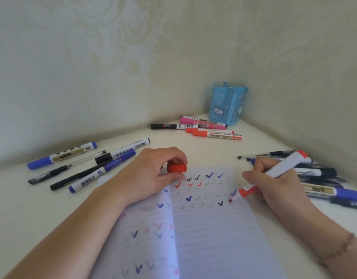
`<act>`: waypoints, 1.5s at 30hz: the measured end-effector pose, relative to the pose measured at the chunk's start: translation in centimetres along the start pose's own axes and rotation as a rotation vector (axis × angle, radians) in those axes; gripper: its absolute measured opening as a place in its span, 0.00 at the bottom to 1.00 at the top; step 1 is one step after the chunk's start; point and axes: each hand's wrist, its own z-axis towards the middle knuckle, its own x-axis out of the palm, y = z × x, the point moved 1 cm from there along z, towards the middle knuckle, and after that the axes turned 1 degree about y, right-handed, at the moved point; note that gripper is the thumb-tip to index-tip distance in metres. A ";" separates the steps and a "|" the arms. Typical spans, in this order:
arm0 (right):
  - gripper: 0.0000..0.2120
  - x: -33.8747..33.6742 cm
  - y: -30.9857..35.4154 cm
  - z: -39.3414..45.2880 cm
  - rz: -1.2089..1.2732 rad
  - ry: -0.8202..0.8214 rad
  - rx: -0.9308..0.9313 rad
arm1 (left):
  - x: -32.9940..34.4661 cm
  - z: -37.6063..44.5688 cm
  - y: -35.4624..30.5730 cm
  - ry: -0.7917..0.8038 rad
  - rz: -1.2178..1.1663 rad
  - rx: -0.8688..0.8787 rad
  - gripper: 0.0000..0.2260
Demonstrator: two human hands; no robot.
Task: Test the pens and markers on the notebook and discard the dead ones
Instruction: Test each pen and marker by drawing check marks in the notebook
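Note:
An open lined notebook (pixel 209 228) lies in front of me, its pages covered with red, blue and black tick marks. My right hand (pixel 274 186) grips a white marker with red ends (pixel 282 168), and its red tip touches the right page beside a black tick. My left hand (pixel 151 176) rests on the notebook's top left corner and pinches the marker's red cap (pixel 177 168) between thumb and fingers.
Blue markers and black pens (pixel 87 164) lie at the left. Pink, black and red markers (pixel 201 127) lie at the back by a blue pen holder (pixel 228 103) in the corner. A pile of pens and markers (pixel 322 178) lies at the right by the wall.

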 end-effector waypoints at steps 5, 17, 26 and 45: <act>0.18 0.1 0.1 0.0 -0.008 -0.001 0.001 | 0.1 0.0 0.5 0.017 0.033 0.000 0.10; 0.23 -0.2 -0.1 0.3 0.146 -0.020 -0.044 | 0.0 0.0 0.4 0.016 0.049 0.013 0.09; 0.15 0.3 1.2 -1.0 0.323 0.441 -0.241 | -0.1 -0.1 -0.2 -0.087 -0.050 0.028 0.13; 0.10 0.6 1.3 -0.8 0.274 0.319 -0.226 | 0.2 -0.1 -1.1 -0.105 -0.129 0.171 0.09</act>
